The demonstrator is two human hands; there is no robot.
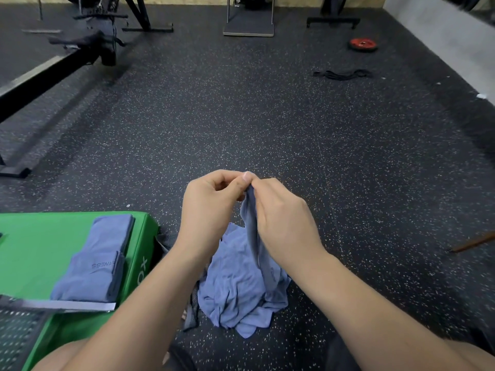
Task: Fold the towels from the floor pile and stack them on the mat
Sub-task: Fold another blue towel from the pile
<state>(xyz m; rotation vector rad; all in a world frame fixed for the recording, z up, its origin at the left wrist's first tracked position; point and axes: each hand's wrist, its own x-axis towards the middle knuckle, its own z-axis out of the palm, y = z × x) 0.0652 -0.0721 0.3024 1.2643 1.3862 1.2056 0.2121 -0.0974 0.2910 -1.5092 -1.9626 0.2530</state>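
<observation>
Head-worn camera looks forward and down, close above the floor.

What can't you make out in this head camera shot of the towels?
- Head view, floor pile: towel count unclear, crumpled layers hide one another.
- Head view, green mat: side lettering partly covered by the left forearm.
- Head view, mesh item at lower left: cut off by the frame edge.

Ahead: open speckled floor up to the machine rail and black bands.
Left: green mat, folded towels near its right edge.
Right: brown stick, well apart.
</observation>
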